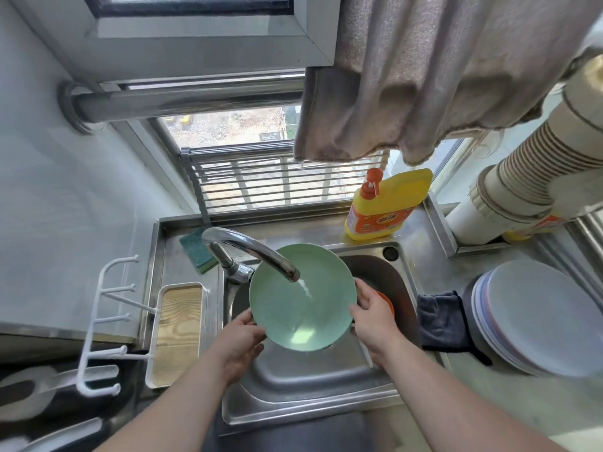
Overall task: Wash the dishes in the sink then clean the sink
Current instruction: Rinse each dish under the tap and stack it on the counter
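Both hands are holding a green plate (pixel 301 298) over the steel sink (pixel 293 409), tilted under the tap (pixel 251 252). Water is running from the spout onto the plate's face and streaming down toward its lower edge.

The left hand (pixel 241 340) is gripping the plate's lower left rim, fingers curled behind it and thumb lying along the edge. The right hand (pixel 372 316) is gripping the right rim, fingers wrapping the edge from the side. Just behind the right hand, down in the sink, something orange (pixel 386 300) is showing; what it is cannot be told.

On the table behind the sink, a green and yellow sponge (pixel 199 252) is lying left of the tap's base, and a yellow soap bottle (pixel 386 207) with an orange pump is standing at the back right corner. A dark cloth (pixel 442 321) is draping over the sink's right edge. Just right of the cloth, a stack of pale plates (pixel 535 316) is sitting on the table. Left of the sink, a white tray (pixel 177 334) with a wooden bottom is lying beside a white hook rack (pixel 107 324).

Above, a grey towel (pixel 424 79) is hanging from a rail (pixel 182 101) across the window.
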Tool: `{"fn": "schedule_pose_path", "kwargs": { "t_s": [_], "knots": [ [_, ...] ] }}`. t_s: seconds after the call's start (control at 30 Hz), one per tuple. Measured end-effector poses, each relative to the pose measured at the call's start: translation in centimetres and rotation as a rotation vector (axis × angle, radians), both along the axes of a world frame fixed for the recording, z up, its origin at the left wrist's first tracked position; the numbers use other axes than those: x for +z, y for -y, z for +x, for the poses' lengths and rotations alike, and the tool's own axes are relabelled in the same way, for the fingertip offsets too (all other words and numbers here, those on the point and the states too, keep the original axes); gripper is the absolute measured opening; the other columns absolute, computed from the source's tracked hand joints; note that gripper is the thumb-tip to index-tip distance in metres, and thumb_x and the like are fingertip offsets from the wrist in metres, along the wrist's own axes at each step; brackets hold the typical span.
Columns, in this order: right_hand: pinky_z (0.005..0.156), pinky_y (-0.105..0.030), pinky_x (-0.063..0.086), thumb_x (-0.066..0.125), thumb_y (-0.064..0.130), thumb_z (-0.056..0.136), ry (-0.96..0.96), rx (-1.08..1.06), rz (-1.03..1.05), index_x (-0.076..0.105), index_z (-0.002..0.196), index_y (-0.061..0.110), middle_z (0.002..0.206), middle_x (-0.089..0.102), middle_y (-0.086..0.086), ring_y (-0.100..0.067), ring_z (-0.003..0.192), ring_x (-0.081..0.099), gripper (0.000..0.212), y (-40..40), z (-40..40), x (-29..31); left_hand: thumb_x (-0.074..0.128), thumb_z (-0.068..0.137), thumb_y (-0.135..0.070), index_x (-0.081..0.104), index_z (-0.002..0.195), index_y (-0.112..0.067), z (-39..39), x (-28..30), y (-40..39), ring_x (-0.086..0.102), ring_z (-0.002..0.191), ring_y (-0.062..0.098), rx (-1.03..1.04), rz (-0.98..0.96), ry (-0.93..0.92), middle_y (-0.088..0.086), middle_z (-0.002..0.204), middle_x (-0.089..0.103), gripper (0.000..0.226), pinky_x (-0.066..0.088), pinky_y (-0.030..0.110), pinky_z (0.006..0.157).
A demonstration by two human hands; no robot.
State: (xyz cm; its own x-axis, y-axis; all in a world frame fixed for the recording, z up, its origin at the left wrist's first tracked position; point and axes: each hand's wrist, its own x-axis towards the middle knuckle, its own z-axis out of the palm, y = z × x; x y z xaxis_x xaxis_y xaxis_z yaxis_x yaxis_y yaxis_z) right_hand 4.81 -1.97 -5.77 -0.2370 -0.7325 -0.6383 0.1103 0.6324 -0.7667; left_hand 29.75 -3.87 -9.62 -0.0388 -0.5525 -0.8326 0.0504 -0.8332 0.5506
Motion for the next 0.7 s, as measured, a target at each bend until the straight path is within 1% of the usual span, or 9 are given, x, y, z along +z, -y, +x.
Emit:
{"fn": "schedule_pose_path", "kwargs": {
  "t_s": [0.1,0.17,0.23,0.3,0.37,0.43,0.5,0.6,0.7],
  "knots": [
    [0.093,-0.035,0.06,0.06,0.011,0.101,-0.182,0.102,-0.086,0.07,0.115,0.053,0.113,0.075,0.021,-0.004,0.108,0.07,0.045,0.2,-1.3,1.2,0.055,0.1,-0.002,0.069,0.125,-0.026,-1.5,-0.1,-0.6,0.071,0.099,0.022,-0.06,0.069,0.0,0.001,0.108,0.08,0.038,0.045,0.035,0.082],
    [0.093,-0.034,0.059,0.06,0.021,0.101,-0.292,0.157,-0.099,0.066,0.127,0.049,0.114,0.074,0.021,-0.003,0.106,0.068,0.038,0.1,-2.1,1.9,0.055,0.106,-0.016,0.066,0.125,-0.031,-2.5,0.1,-1.1,0.071,0.105,0.027,-0.1,0.115,0.012,0.006,0.113,0.078,0.027,0.048,0.038,0.086],
    [0.094,-0.038,0.059,0.059,0.028,0.1,-0.361,0.193,-0.074,0.063,0.133,0.045,0.113,0.073,0.021,-0.006,0.106,0.068,0.038,-0.2,-2.9,2.0,0.051,0.109,-0.026,0.063,0.126,-0.037,-3.1,0.3,-1.4,0.071,0.108,0.03,-0.172,0.158,0.013,0.011,0.114,0.076,0.023,0.05,0.04,0.087],
    [0.094,-0.046,0.06,0.058,0.029,0.097,-0.366,0.173,-0.024,0.064,0.126,0.045,0.109,0.073,0.019,-0.011,0.104,0.069,0.034,-0.6,-3.5,1.4,0.049,0.11,-0.029,0.065,0.129,-0.035,-3.2,0.3,-1.8,0.073,0.104,0.03,-0.231,0.196,-0.005,0.013,0.108,0.078,0.025,0.052,0.04,0.083],
    [0.093,-0.049,0.061,0.056,0.026,0.099,-0.332,0.143,0.049,0.063,0.122,0.04,0.115,0.071,0.01,-0.016,0.106,0.066,0.028,-1.1,-4.0,0.6,0.052,0.109,-0.026,0.066,0.131,-0.033,-2.8,0.3,-1.9,0.072,0.099,0.029,-0.229,0.219,-0.022,0.012,0.104,0.078,0.028,0.054,0.039,0.08],
    [0.085,-0.046,0.064,0.052,0.023,0.104,-0.231,0.094,0.152,0.057,0.135,0.031,0.13,0.063,0.001,-0.024,0.112,0.06,0.033,-1.5,-4.4,-0.1,0.056,0.105,-0.016,0.065,0.132,-0.028,-2.1,0.2,-1.8,0.075,0.098,0.033,-0.124,0.227,-0.065,0.015,0.113,0.076,0.03,0.059,0.043,0.082],
    [0.075,-0.045,0.065,0.048,0.017,0.106,-0.083,0.048,0.248,0.045,0.149,0.033,0.136,0.055,-0.003,-0.032,0.113,0.059,0.047,-2.0,-4.2,-0.7,0.056,0.103,-0.006,0.061,0.132,-0.02,-1.6,0.5,-1.5,0.077,0.095,0.038,0.013,0.225,-0.144,0.021,0.122,0.072,0.032,0.063,0.048,0.08],
    [0.071,-0.043,0.062,0.042,0.015,0.105,0.097,-0.018,0.395,0.048,0.147,0.029,0.121,0.064,-0.009,-0.036,0.093,0.071,0.045,-2.6,-3.3,-1.9,0.056,0.104,-0.007,0.057,0.131,-0.021,-1.3,0.9,-1.1,0.076,0.09,0.04,0.137,0.249,-0.225,0.028,0.12,0.071,0.03,0.064,0.045,0.069],
    [0.057,-0.03,0.055,0.05,0.028,0.103,0.161,-0.102,0.499,0.059,0.125,0.01,0.092,0.063,-0.013,-0.028,0.068,0.068,0.03,-3.2,-2.7,-2.3,0.059,0.103,-0.013,0.056,0.135,-0.012,-1.4,0.1,-1.4,0.075,0.079,0.042,0.255,0.392,-0.295,0.035,0.113,0.068,0.032,0.065,0.044,0.061]
  ]
}}
